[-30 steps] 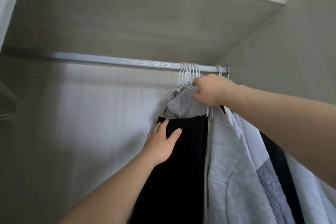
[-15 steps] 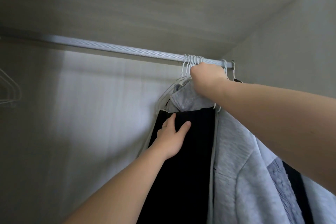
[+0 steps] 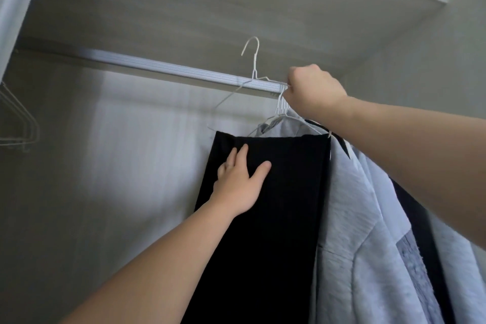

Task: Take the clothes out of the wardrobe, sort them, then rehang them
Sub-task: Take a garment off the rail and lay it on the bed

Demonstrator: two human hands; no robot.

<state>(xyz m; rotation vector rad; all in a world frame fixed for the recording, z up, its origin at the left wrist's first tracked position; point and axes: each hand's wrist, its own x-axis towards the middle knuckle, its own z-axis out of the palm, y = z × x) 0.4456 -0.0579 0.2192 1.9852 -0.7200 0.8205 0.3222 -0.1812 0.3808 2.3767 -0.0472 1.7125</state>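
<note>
Two hands are up in the wardrobe. One white wire hanger point(image 3: 253, 60) carries the one black garment point(image 3: 276, 218), its hook free above the rail point(image 3: 157, 67). The left hand point(image 3: 242, 181) lies flat on that cloth, fingers straight. The right hand point(image 3: 313, 95) is fisted round a bunch of hanger hooks point(image 3: 282, 105) at the rail, packed too tightly to count. Pale grey clothes point(image 3: 368, 244) crowd just right of the black garment; empty hangers point(image 3: 23, 123) dangle far left, blurred.

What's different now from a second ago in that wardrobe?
The hanger carrying the black trousers has come up off the rail; its hook now stands free above it. The left hand stayed flat on the trousers, the right hand kept gripping the bunched hangers at the rail; the grey jacket hangs as before.
</note>
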